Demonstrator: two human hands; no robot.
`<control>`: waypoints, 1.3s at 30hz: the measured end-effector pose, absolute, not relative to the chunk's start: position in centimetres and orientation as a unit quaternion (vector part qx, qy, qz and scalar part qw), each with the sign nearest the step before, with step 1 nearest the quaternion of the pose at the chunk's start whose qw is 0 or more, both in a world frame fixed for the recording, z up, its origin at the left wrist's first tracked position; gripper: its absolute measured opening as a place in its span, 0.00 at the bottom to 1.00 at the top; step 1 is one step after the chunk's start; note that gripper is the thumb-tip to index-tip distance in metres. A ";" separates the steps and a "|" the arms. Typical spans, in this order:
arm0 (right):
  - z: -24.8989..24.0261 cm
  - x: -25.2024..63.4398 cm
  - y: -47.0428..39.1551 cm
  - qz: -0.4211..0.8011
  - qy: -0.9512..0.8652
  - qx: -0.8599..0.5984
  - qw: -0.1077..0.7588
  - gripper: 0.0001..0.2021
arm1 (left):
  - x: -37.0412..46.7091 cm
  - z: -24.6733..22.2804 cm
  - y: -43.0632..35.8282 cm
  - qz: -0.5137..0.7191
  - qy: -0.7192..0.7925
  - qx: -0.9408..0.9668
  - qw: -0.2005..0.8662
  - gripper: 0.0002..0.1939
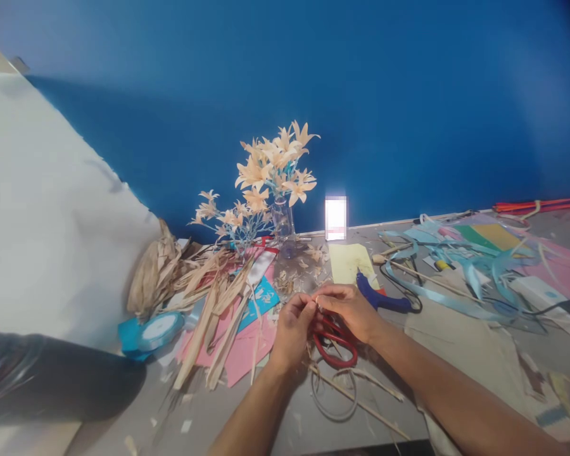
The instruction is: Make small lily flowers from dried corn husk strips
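My left hand (294, 326) and my right hand (344, 308) meet at the fingertips in the middle of the table. Both are closed in a pinch around a tiny pale piece (318, 303), too small to name. Just below them lie red-handled scissors (337, 358), partly covered by my hands. A blue glue gun (382, 296) rests right of my right hand, beside a yellow sheet (349, 263). Left of my left hand are dried husk strips (223, 316) over pink paper (251, 345). A grey wire ring (335, 405) lies nearer me.
Cream artificial flowers (280, 158) stand in a clear vase (284, 228) near the blue wall. A ribbon roll (160, 330) lies left. Light-blue ribbon (456, 310) and a white power strip (551, 304) spread right. A bright phone-like screen (336, 218) stands at the back. A dark cylinder (61, 377) is front left.
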State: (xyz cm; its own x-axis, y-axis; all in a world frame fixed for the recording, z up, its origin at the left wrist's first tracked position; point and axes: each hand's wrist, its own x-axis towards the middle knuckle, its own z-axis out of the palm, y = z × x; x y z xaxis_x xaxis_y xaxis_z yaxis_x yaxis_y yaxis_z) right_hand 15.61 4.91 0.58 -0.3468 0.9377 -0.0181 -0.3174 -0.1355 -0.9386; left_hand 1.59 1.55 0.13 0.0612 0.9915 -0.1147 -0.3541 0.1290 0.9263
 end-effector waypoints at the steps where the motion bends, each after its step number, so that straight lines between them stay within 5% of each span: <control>1: 0.5 15.5 4.8 0.688 -0.456 -0.325 0.462 0.11 | 1.6 0.0 1.6 0.544 0.405 0.364 0.639 0.16; 13: 0.6 16.0 5.0 0.690 -0.500 -0.287 0.438 0.10 | 1.1 0.6 2.0 0.569 0.368 0.260 0.688 0.20; 20: 1.6 17.0 5.3 0.361 -0.745 -0.376 0.416 0.05 | 0.7 0.6 1.8 0.565 0.428 0.334 0.622 0.13; 24: 1.6 17.1 5.3 0.276 -0.797 -0.354 0.404 0.04 | 0.3 0.7 1.9 0.559 0.454 0.368 0.588 0.11; 29: 1.4 16.6 5.1 0.397 -0.696 -0.415 0.430 0.08 | 0.4 0.8 2.1 0.590 0.387 0.251 0.663 0.12; 32: 1.1 15.9 4.8 0.492 -0.604 -0.440 0.446 0.11 | 1.2 0.6 1.7 0.573 0.368 0.247 0.689 0.23; 39: 0.9 14.7 4.0 0.538 -0.567 -0.448 0.434 0.13 | 2.2 -0.3 1.3 0.589 0.430 0.293 0.619 0.24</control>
State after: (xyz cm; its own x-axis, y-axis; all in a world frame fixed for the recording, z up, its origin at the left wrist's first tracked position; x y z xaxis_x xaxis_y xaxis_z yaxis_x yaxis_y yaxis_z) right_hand 14.70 3.99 0.88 -0.2208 0.9753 0.0103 0.0408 0.0197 -0.9990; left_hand 2.22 1.29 -0.25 -0.0631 0.9802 -0.1877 -0.4770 0.1355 0.8684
